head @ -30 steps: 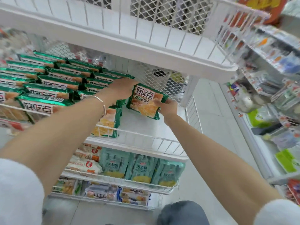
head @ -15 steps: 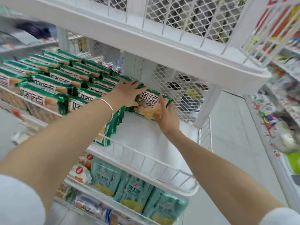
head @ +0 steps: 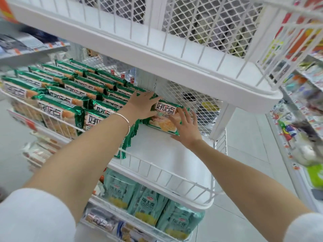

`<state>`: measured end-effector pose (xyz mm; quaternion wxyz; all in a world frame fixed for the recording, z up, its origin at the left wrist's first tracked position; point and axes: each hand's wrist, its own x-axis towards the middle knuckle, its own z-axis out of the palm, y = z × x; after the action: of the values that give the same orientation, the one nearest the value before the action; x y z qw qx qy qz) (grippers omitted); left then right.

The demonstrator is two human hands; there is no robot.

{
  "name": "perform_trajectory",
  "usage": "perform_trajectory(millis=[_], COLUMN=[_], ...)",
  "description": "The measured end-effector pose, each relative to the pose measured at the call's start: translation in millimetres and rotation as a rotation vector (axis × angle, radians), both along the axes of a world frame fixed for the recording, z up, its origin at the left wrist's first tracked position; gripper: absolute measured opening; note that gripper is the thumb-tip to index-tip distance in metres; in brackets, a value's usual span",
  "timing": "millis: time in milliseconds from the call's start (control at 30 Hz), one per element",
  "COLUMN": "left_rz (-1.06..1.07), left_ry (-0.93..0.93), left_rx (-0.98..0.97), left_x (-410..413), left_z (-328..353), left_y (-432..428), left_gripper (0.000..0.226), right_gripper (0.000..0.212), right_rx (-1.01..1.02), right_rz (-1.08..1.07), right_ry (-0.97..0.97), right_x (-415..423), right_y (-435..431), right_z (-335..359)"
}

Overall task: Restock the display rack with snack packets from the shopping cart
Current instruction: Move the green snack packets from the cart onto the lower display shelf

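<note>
The white display rack point(head: 222, 121) carries several shelves with wire fronts, one above the other. On the middle shelf point(head: 167, 154) green snack packets point(head: 70, 95) stand in close rows and fill the left part up to the front rail; on the right the white board of the shelf shows. One more green packet point(head: 164, 119) lies tilted at the back, just beside the last row and near the mesh back wall point(head: 192, 95). The lower shelf point(head: 94, 201) holds pale teal packets point(head: 148, 208), which lean against its front wire.
</note>
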<state>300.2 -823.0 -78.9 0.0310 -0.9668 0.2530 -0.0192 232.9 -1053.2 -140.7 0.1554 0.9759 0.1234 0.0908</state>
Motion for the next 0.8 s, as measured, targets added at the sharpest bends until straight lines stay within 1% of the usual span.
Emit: perform_trajectory(millis=[100,200,367,467,533,633,700,800], left_rz=[0.045,0.119,0.239,0.307,0.392,0.555,0.657,0.801], left_ry=[0.036,0.049,0.057,0.091,0.114,0.174,0.183,0.22], left_rx=[-0.076,-0.1,-0.085,-0.03,-0.024,-0.103,-0.086,-0.114], left_x=[-16.2,-35.8,-65.8,-84.4,-98.7,-125.9,-149.3,-189.3], left_z=[16.9,31.1,49.7,62.2,64.7,57.6,47.0,31.4], left_y=[26.1,73.1,202.0,298.2,368.3,468.4,525.9,597.9], left_gripper=[0.069,0.066,0.067,0.066,0.065,0.065,0.063,0.064], right_gripper=[0.067,0.067,0.062,0.062,0.061,0.056,0.051,0.043], right_rx=[0.107,0.186,0.334,0.374,0.356,0.327,0.329,0.338], right_rz=[0.029,-0.009,0.019,0.023,0.076,0.17,0.294,0.437], right_ry=[-0.004,-0.03,0.022,0.072,0.051,0.061,0.047,0.1], right_x=[-10.6,-19.5,-17.0,-12.3,-7.2,-5.9,-6.2,-5.9], right_y=[8.6,44.4,148.4,222.6,275.7,354.6,406.6,485.4], right_z=[23.6,57.9,97.1,113.1,119.4,117.7,109.7,93.0])
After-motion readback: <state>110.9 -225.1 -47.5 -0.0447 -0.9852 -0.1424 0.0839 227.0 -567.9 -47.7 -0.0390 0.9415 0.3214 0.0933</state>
